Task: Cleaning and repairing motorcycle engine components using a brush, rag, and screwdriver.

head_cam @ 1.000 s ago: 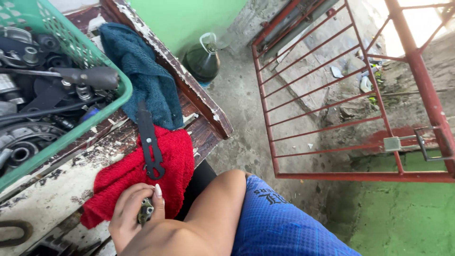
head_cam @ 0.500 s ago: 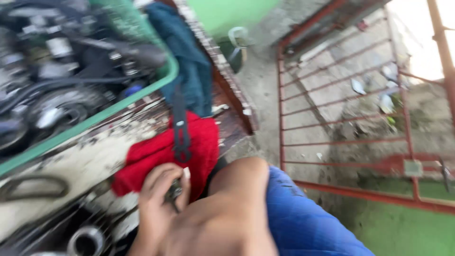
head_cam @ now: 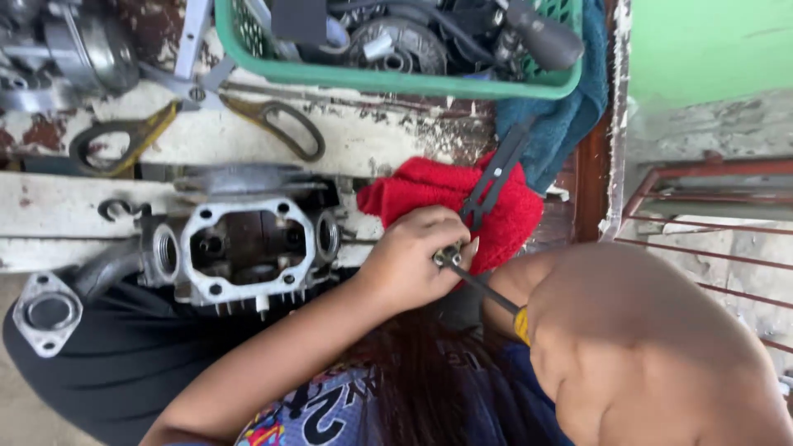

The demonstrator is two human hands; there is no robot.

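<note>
My left hand reaches in from the lower left and pinches a small metal part at its fingertips, just in front of a red cloth. My right hand fills the lower right, close to the camera and blurred. It grips a screwdriver with a yellow handle. The thin shaft runs up to the small part and touches it. A grey engine cylinder head rests on the bench to the left of my left hand.
A green basket of engine parts stands at the back, a teal cloth beside it. A black flat tool lies across the red cloth. Yellow-handled shears lie on the worn bench. A red metal gate stands at the right.
The view has swung left over the bench, bringing the cylinder head into sight. A screwdriver now shows in my right hand, its tip against the small part held by my left.
</note>
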